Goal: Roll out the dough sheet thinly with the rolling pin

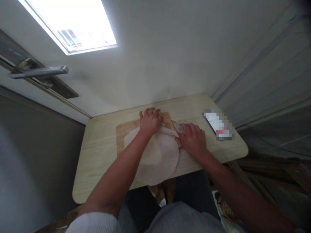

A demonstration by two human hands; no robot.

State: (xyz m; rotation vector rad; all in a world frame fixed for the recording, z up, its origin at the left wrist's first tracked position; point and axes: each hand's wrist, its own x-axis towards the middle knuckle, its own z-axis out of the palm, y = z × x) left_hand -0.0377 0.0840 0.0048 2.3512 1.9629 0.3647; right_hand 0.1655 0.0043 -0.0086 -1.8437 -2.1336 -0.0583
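Observation:
A thin, pale sheet of dough (pixel 157 158) lies over a wooden cutting board (pixel 120 132), its near edge hanging past the table's front. Along the far side the dough is gathered into a narrow roll (pixel 170 130); whether a rolling pin is inside it is hidden. My left hand (pixel 151 122) is on the far part of this roll, fingers bent over it. At the roll's right end, my right hand (pixel 193 137) has its fingers curled round the dough. A curved metal handle (pixel 175 124) shows at the board's right side, close to my right hand.
The light wood table (pixel 97 145) stands against a white door (pixel 150 71) with a lever handle (pixel 41 72) and a bright window (pixel 77 22). A phone (pixel 218 125), its screen blurred, lies on the table's right. A panelled wall (pixel 274 84) borders the right side.

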